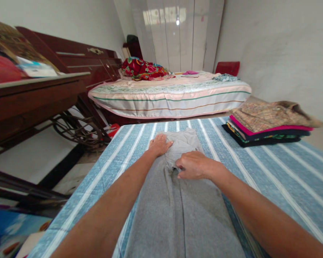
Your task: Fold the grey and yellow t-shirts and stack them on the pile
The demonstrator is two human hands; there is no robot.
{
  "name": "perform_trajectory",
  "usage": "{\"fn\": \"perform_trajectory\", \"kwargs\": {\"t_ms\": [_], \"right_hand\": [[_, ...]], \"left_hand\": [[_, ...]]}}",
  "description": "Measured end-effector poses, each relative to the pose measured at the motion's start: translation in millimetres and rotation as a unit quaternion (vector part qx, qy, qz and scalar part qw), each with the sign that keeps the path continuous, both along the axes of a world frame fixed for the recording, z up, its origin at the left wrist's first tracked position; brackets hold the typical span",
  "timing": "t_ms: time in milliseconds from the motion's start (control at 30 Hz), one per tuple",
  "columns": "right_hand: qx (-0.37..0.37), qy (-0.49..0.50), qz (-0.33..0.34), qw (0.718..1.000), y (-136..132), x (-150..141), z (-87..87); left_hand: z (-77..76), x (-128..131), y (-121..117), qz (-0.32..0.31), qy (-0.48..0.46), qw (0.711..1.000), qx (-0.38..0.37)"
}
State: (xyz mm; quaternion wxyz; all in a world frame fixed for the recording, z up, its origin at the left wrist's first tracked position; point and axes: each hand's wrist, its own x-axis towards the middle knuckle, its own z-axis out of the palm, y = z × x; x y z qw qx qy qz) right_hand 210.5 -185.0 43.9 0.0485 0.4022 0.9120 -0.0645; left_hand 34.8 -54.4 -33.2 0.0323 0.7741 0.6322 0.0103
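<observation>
Left hand lies flat, fingers spread, pinning the grey garment on the striped bed; right hand fingers pinch its fabric, beside the left hand.

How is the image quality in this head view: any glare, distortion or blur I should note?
Head view: daylight is soft and even, with glare only on the glossy wardrobe doors. Wide-angle distortion bends the edges, tilting the wooden table and stretching the forearms. The left hand, right hand and grey garment are fairly sharp; the folded clothes pile is slightly smeared.
</observation>
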Motion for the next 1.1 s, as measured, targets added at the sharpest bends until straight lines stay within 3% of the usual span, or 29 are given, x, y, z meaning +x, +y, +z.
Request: {"fn": "perform_trajectory", "kwargs": {"t_ms": [200, 333, 467, 633, 800, 967, 1100], "right_hand": [[-0.013, 0.001, -0.017, 1.0, 0, -1, 3.9], [0.073, 0.056, -0.102, 0.99, 8, 5, 0.3], [0.102, 0.046, -0.178, 0.978, 18, 8, -21.5], [0.088, 0.03, -0.184, 0.978, 23, 6, -48.9], [0.087, 0.036, -0.18, 0.979, 22, 6, -53.2], [0.089, 0.048, -0.181, 0.978, 18, 9, -48.8], [0.108, 0.073, -0.159, 0.979, -6, 7, -38.1]], "left_hand": [[20.2, 4, 12, 0.015, 0.019, 1.0, -0.019], [28.3, 5, 5, 0.039, 0.018, 0.999, 0.033], [26.1, 5, -9, -0.003, 0.009, 0.998, 0.066], [25.8, 1, -34, -0.058, 0.0, 0.996, 0.066], [39.5, -20, -98, -0.085, -0.006, 0.995, 0.055], [46.9, -55, -200, -0.1, -0.084, 0.991, 0.024], [45.5, -71, -279, -0.072, -0.13, 0.989, 0.011]]}}
